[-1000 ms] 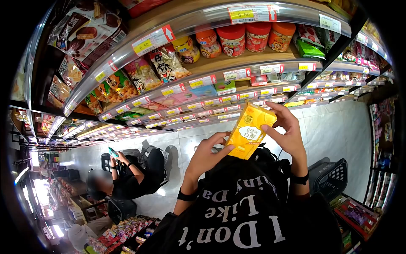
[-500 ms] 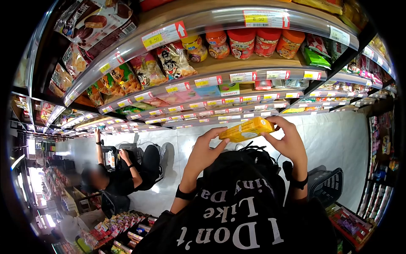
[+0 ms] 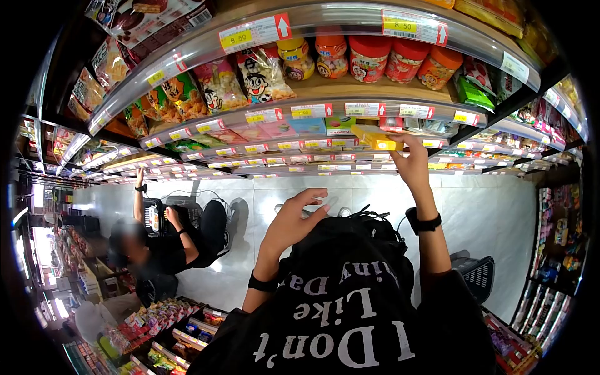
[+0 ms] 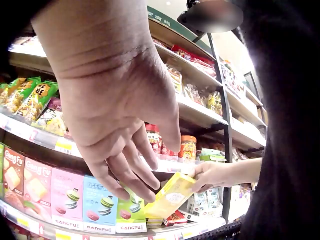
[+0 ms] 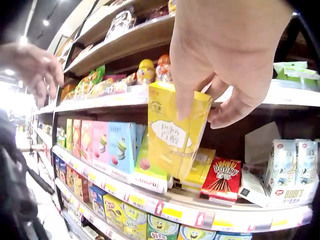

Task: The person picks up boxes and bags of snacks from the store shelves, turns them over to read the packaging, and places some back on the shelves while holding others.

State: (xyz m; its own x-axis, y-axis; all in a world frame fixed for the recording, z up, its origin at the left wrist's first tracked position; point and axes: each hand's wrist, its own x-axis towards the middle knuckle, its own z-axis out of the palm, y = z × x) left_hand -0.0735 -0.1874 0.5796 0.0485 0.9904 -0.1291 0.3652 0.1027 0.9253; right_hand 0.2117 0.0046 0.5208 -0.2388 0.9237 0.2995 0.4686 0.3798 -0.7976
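The right hand (image 5: 225, 60) pinches the upper end of a yellow Pejoy box (image 5: 175, 131) between thumb and fingers, at a shelf front. Behind and below the box, in the right wrist view, lie another yellow box (image 5: 204, 167) and a red Pocky box (image 5: 221, 179); a green box (image 5: 150, 167) stands to its left. In the head view the right hand (image 3: 412, 164) reaches up to the shelf with the yellow box (image 3: 377, 138). The left hand (image 3: 292, 222) hangs in the air nearer the body, holding nothing, its fingers loosely bent.
Jars (image 3: 369, 59) and snack bags (image 3: 259, 78) fill the shelf above. Price-tag rails (image 3: 262, 117) run along the shelf edges. A dark basket (image 3: 476, 275) stands on the floor at the right. Another person (image 3: 169, 244) is at the left, one arm towards the shelves.
The left hand has let go of the yellow box and stays near the body. The right hand has carried the box up and away to the shelf, after the box was turned.
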